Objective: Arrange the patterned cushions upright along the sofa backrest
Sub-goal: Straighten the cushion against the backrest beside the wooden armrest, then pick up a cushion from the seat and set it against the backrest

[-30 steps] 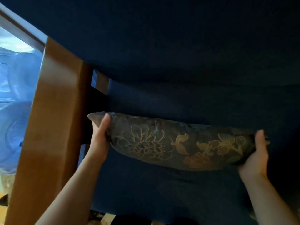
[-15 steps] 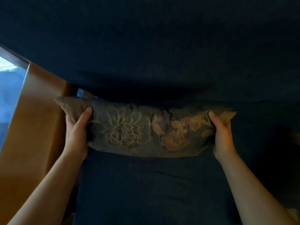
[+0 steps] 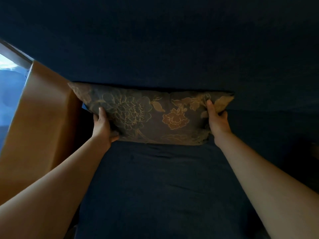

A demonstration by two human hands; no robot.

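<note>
A dark grey cushion (image 3: pixel 155 118) with gold flower outlines stands tilted against the dark blue sofa backrest (image 3: pixel 172 49), its lower edge on the blue seat (image 3: pixel 164 187). My left hand (image 3: pixel 102 125) grips the cushion's lower left side. My right hand (image 3: pixel 217 118) holds its right end near the upper corner. The cushion's left corner reaches the wooden armrest.
A brown wooden armrest (image 3: pixel 39 121) rises on the left of the seat. Beyond it is a bright blue-white area (image 3: pixel 10 80). The sofa continues to the right in deep shadow.
The cushion has gone from held above the seat to leaning against the backrest, with more of its patterned face showing. Both hands moved forward with it.
</note>
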